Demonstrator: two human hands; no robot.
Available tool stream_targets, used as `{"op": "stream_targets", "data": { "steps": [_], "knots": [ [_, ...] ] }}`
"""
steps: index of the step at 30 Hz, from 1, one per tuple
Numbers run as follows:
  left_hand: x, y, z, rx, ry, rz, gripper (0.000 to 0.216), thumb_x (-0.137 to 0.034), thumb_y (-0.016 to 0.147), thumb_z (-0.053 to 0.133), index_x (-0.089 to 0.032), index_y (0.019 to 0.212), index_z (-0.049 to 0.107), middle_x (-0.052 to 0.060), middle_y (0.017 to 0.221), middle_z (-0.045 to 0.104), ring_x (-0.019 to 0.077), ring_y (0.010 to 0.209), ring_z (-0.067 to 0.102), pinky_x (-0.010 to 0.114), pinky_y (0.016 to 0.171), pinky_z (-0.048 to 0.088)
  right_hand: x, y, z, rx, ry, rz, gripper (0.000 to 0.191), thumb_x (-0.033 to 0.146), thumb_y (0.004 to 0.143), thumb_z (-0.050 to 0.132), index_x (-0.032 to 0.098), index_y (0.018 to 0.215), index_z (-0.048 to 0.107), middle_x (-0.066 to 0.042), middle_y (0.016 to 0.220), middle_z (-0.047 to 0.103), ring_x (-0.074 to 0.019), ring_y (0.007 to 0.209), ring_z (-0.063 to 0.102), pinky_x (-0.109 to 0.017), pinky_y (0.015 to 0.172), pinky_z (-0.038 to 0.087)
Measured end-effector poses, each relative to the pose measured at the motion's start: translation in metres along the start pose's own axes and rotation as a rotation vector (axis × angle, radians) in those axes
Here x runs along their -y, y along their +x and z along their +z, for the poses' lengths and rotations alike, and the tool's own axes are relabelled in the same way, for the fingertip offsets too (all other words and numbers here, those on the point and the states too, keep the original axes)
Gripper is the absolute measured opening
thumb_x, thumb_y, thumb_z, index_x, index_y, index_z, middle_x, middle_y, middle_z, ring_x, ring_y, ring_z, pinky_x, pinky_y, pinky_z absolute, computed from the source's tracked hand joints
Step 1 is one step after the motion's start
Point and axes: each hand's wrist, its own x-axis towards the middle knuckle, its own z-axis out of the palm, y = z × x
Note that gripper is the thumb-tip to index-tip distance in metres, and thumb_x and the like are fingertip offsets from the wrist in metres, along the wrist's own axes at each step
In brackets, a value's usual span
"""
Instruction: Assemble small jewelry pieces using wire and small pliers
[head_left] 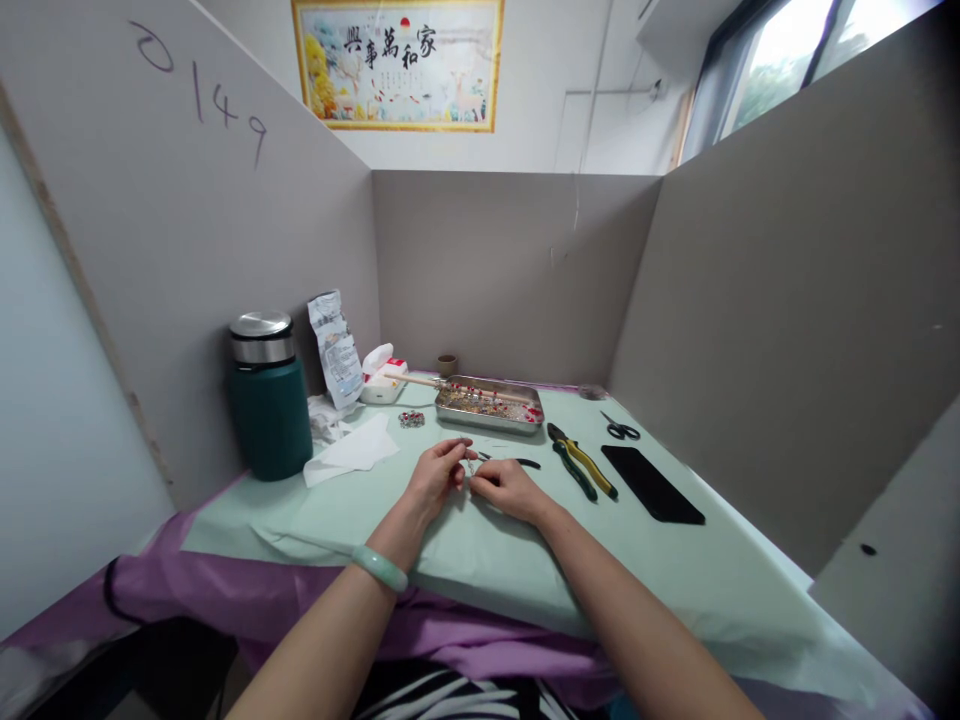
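Note:
Over the green-covered table, my left hand (437,474) is closed in a pinch on a short, thin beaded strand (471,466). My right hand (511,489) is closed at the lower end of the same strand, its fingertips almost meeting the left ones; the exact grip is too small to see. Just behind the right hand lies a small dark-handled tool (529,463), partly hidden by the fingers. A metal tray (491,427) of loose beads and red pieces stands beyond both hands, with a wooden stick (412,379) across it. A little heap of red and silver beads (411,419) sits left of the tray.
Green-and-yellow pliers (581,464), scissors (621,430) and a black phone-like slab (651,484) lie on the right. Leftward are a green flask (270,410), a foil pouch (335,348), a tissue pack (384,380) and white paper (352,448). Grey partitions (510,270) enclose the table.

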Motion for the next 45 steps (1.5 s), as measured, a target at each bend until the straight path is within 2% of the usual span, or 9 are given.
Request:
{"op": "stream_targets", "data": {
  "steps": [6,10,15,21,28,33,40,42,45],
  "knots": [
    [-0.002,0.000,0.001,-0.013,-0.082,-0.002,0.024,-0.034,0.077,0.062,-0.012,0.088,0.058,0.003,0.074,0.060,0.0037,0.043,0.045,0.017,0.038,0.038,-0.003,0.001,0.001,-0.054,-0.032,0.004,0.029,0.025,0.083,0.048,0.017,0.058,0.060,0.001,0.057,0.055,-0.0102,0.055,0.044,-0.022,0.055,0.029],
    [-0.004,0.000,-0.001,-0.009,-0.199,-0.023,0.020,-0.031,0.078,0.061,-0.012,0.081,0.056,0.003,0.073,0.061,0.0063,0.049,0.052,0.020,0.047,0.048,-0.002,0.002,0.001,-0.107,-0.019,-0.006,0.028,0.027,0.084,0.049,0.017,0.061,0.061,0.001,0.060,0.056,-0.0108,0.058,0.046,-0.022,0.057,0.030],
    [-0.005,-0.001,-0.004,0.000,-0.294,-0.023,0.013,-0.025,0.081,0.057,-0.012,0.082,0.056,0.005,0.074,0.063,0.0085,0.055,0.058,0.022,0.056,0.052,0.001,0.002,-0.001,-0.190,0.040,-0.023,0.026,0.027,0.085,0.051,0.017,0.064,0.063,0.000,0.062,0.057,-0.0110,0.060,0.049,-0.022,0.059,0.033],
    [-0.007,-0.002,-0.003,0.024,-0.280,-0.049,0.015,-0.023,0.082,0.057,-0.013,0.093,0.057,0.007,0.082,0.065,0.0099,0.056,0.060,0.025,0.057,0.054,0.000,0.002,-0.002,-0.191,0.112,0.027,0.026,0.024,0.085,0.048,0.016,0.067,0.065,0.000,0.061,0.058,-0.0113,0.061,0.051,-0.021,0.060,0.035],
    [-0.010,-0.005,0.000,0.037,-0.317,-0.008,0.012,-0.023,0.081,0.060,-0.012,0.085,0.057,0.005,0.079,0.063,0.0095,0.058,0.060,0.023,0.057,0.053,0.002,0.003,-0.003,-0.183,0.114,0.034,0.026,0.025,0.084,0.049,0.017,0.065,0.063,0.001,0.060,0.056,-0.0111,0.059,0.048,-0.021,0.058,0.034],
    [-0.009,-0.003,-0.002,0.083,-0.332,-0.002,0.017,-0.025,0.079,0.063,-0.012,0.087,0.058,0.004,0.079,0.063,0.0089,0.058,0.058,0.023,0.055,0.052,0.001,0.004,-0.003,-0.204,0.154,0.058,0.024,0.025,0.084,0.050,0.017,0.067,0.066,0.000,0.062,0.059,-0.0114,0.060,0.050,-0.022,0.060,0.036],
    [-0.008,-0.003,-0.003,0.015,-0.347,-0.024,0.018,-0.024,0.078,0.063,-0.012,0.091,0.059,0.005,0.079,0.064,0.0088,0.057,0.058,0.023,0.055,0.052,0.000,0.004,-0.005,-0.228,0.195,0.082,0.025,0.030,0.083,0.051,0.018,0.068,0.067,0.000,0.063,0.060,-0.0117,0.059,0.050,-0.022,0.060,0.036],
    [-0.008,-0.003,-0.003,-0.023,-0.334,-0.029,0.016,-0.023,0.077,0.064,-0.012,0.088,0.060,0.004,0.079,0.064,0.0080,0.055,0.057,0.022,0.054,0.052,0.002,0.004,-0.007,-0.236,0.247,0.118,0.027,0.033,0.084,0.049,0.017,0.071,0.067,0.000,0.063,0.059,-0.0109,0.056,0.048,-0.022,0.057,0.036],
    [-0.009,-0.003,-0.002,0.001,-0.306,-0.035,0.017,-0.023,0.076,0.066,-0.012,0.088,0.060,0.005,0.082,0.064,0.0080,0.055,0.057,0.024,0.055,0.052,0.005,0.003,-0.011,-0.256,0.366,0.181,0.030,0.037,0.085,0.047,0.016,0.073,0.066,0.001,0.060,0.055,-0.0093,0.050,0.043,-0.022,0.051,0.034]
  ]
}}
